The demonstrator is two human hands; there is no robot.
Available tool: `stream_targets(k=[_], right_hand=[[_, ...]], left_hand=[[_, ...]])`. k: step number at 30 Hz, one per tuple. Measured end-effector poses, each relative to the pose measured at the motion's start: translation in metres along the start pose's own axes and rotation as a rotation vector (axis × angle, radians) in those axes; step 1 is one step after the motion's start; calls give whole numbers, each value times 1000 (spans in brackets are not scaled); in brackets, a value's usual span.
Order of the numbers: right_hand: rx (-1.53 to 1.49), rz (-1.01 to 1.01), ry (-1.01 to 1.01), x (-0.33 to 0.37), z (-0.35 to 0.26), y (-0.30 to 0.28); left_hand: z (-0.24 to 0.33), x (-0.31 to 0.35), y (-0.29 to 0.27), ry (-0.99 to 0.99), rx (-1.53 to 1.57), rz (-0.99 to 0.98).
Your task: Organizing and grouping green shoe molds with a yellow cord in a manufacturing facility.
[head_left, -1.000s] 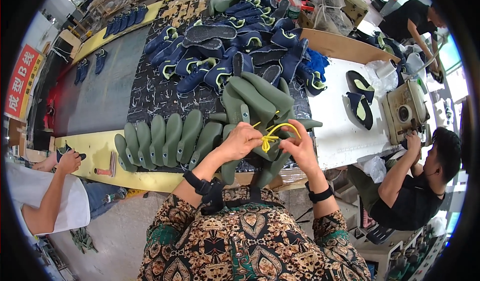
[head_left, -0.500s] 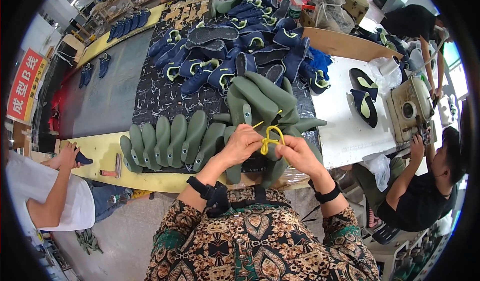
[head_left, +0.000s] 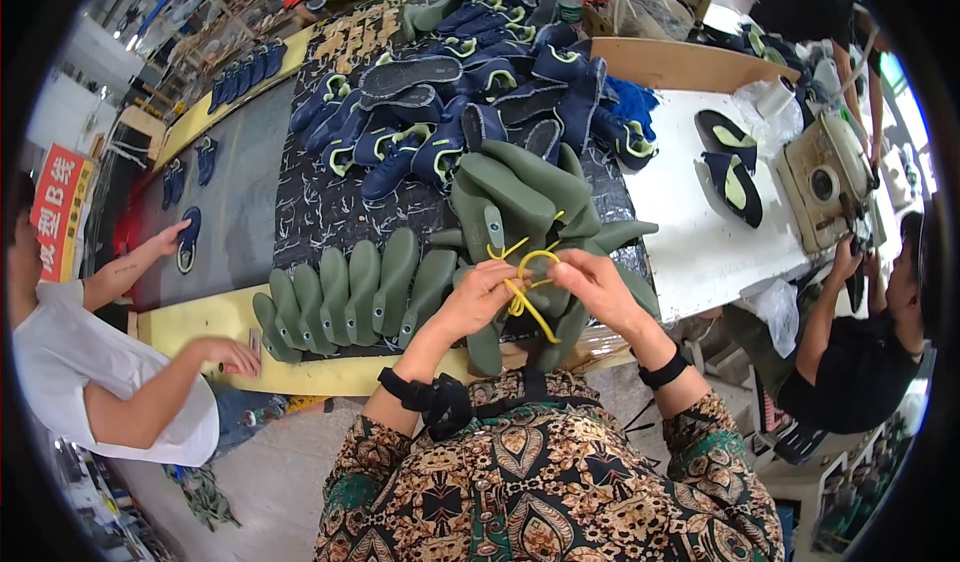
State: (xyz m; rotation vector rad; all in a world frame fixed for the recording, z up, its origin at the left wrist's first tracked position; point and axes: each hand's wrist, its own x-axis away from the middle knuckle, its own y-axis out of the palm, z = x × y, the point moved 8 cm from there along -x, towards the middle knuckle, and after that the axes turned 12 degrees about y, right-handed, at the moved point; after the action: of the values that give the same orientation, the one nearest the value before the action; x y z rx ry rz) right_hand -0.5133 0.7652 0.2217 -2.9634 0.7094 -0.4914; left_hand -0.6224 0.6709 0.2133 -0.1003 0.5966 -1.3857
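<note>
Your yellow cord point(head_left: 519, 304) is right between your hands, bunched at the left hand's point(head_left: 478, 300) fingertips (the nearer ones) – its loop arcs toward 2 o'clock into your right hand's point(head_left: 598, 287) pinch. Both sets of fingers look clamped on it; it's thin, bright, kinda tangled – longest tail slants toward 5 o'clock.

Lettering on a red-and-yellow sign point(head_left: 58, 207) and on a navy shoe point(head_left: 438, 156)
From my end I make out large white characters on the sign's red panel, beyond the worktable's point(head_left: 325, 207) left edge; smaller characters run down its yellow strip; the shoe, well in from the near edge, carries pale print too small for me to read
</note>
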Motion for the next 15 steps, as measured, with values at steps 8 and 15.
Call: stream_targets(k=[8, 15], right_hand=[[262, 113, -282, -33, -23, 30], [-1117, -40, 43, -52, 3, 32]], left_hand=[[-29, 9, -3, -439, 72, -138], [-40, -1, -33, -290, 1052, 572]])
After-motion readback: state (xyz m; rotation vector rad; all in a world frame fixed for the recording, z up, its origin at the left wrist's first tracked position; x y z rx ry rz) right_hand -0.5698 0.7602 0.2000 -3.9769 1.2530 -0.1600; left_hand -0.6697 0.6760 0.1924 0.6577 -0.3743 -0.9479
